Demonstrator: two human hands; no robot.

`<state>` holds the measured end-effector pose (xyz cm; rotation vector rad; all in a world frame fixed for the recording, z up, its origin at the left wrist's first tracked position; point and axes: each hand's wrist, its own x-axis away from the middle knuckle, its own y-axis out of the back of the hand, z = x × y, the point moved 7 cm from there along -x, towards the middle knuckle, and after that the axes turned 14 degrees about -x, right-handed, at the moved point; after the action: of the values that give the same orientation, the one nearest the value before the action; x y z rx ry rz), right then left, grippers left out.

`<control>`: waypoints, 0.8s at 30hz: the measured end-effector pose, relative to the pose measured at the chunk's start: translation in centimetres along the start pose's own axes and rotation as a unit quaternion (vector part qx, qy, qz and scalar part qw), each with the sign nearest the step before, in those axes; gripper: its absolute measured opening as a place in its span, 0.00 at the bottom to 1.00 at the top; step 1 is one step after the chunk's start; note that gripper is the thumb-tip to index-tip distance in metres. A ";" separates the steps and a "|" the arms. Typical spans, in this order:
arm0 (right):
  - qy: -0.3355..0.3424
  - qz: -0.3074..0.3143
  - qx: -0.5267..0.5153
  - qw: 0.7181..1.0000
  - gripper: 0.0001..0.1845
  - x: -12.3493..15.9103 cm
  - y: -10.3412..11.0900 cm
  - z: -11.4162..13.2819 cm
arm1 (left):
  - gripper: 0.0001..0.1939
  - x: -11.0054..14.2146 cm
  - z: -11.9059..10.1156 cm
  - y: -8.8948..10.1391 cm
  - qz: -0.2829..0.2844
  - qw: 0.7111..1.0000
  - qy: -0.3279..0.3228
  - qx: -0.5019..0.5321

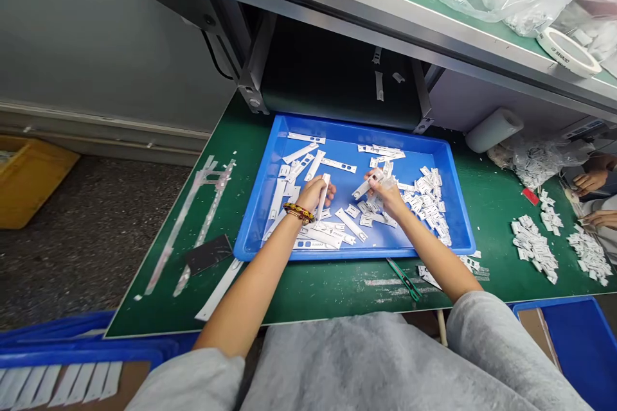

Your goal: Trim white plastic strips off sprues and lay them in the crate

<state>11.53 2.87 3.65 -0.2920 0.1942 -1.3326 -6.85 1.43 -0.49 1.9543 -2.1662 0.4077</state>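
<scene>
While the left hand pinches an upright white strip and the right hand a slanted white piece, the two apart over a blue plastic tray, loose white strips lie scattered inside it on a green bench.

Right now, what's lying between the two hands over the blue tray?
In the head view, small flat white pieces lie on the blue rectangular tray, between the left hand and the right hand.
</scene>
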 end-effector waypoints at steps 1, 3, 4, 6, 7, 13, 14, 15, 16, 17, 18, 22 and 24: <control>0.030 0.022 0.047 0.998 0.21 0.4 -0.8 0.4 | 0.16 0.1 0.4 -0.4 0.019 1.000 0.019 0.000; 0.076 0.109 0.154 0.979 0.15 1.4 -3.1 0.7 | 0.18 0.3 0.9 -1.4 0.056 0.997 0.049 -0.002; 0.087 0.166 0.202 0.961 0.12 2.0 -4.4 0.4 | 0.19 0.4 1.1 -1.8 0.069 0.996 0.057 -0.003; 0.092 0.260 0.267 0.923 0.07 3.0 -6.1 -0.7 | 0.20 0.4 1.2 -2.1 0.075 0.995 0.063 -0.001; 0.091 0.284 0.288 0.910 0.06 3.2 -6.3 -1.2 | 0.21 0.4 1.1 -2.1 0.069 0.996 0.060 0.003; 0.108 0.101 0.370 0.917 0.16 1.2 -2.2 -1.4 | 0.21 0.2 -0.5 -0.6 0.021 0.999 -0.001 0.039; 0.117 0.056 0.358 0.925 0.16 0.9 -1.5 -1.0 | 0.20 0.2 -0.7 -0.6 0.020 0.999 -0.008 0.040; 0.119 0.025 0.337 0.934 0.15 0.7 -1.2 -0.8 | 0.20 0.2 -0.8 -0.6 0.021 0.999 -0.013 0.040; 0.112 0.013 0.312 0.943 0.15 0.4 -1.1 -0.8 | 0.20 0.2 -0.8 -0.7 0.023 0.999 -0.016 0.039; 0.095 0.017 0.288 0.953 0.15 0.2 -1.4 -1.1 | 0.20 0.1 -0.8 -0.8 0.025 0.999 -0.019 0.038; 0.071 0.033 0.268 0.960 0.17 0.1 -1.9 -1.6 | 0.20 0.1 -0.7 -0.9 0.026 0.999 -0.020 0.038; -0.002 0.020 0.246 0.969 0.22 -0.3 -2.9 -3.6 | 0.22 -0.2 -0.3 -1.2 0.020 0.999 -0.034 0.036; -0.009 -0.017 0.231 0.973 0.22 -0.3 -2.8 -4.0 | 0.24 -0.2 -0.5 -1.3 0.015 0.998 -0.051 0.041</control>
<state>7.66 2.20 0.79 0.0866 -0.1389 -1.3670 -5.57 1.66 0.01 2.0286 -2.2784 0.4172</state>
